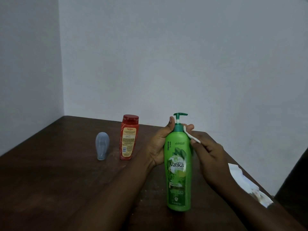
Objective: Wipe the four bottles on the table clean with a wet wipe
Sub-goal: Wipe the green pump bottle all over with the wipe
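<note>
Cleaning the green bottle (179, 172)
The left hand (160, 144) clasps its neck; the right hand (208, 159) pinches a wipe (191, 136) at its shoulder.

Setting on my feed: a plain room, most likely in a home. Evidence I log: one dark wooden desk (50, 180) set into a corner where two pale painted walls (166, 55) meet. Household toiletries on it: green pump bottle (179, 164) of shampoo, red bottle (129, 139), grey bottle (102, 145) standing narrow end down.
</note>
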